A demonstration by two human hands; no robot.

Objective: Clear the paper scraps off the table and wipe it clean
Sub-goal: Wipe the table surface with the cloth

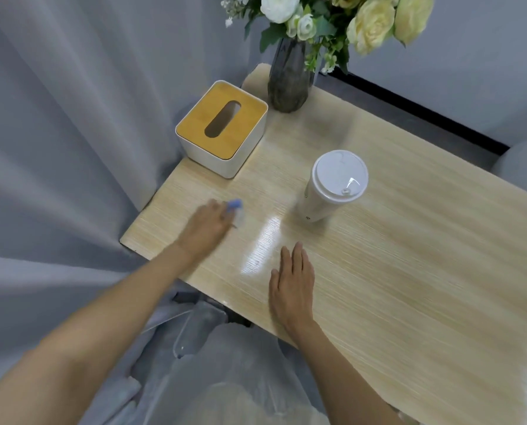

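The left hand point(207, 225) reached forward with the arm stretched out, knuckles up. It was motion-blurred, its fingers curled on one small blue-and-white wad point(235, 210). The blur was too heavy to tell cloth from paper. The right hand point(292, 286) lay released, palm down and flat on the counter point(409, 271), with fingers straight and together, pointing to 12 o'clock.

One lidded white cup point(335, 185) stood upright near the counter's middle. From the cup, the left hand and wad were at 8 o'clock, near the counter's left edge, and the right hand was at 7 o'clock. One tissue box point(222, 127) sat at 10 o'clock. One grey vase point(289, 78) of flowers stood at 11 o'clock, just beside the box.
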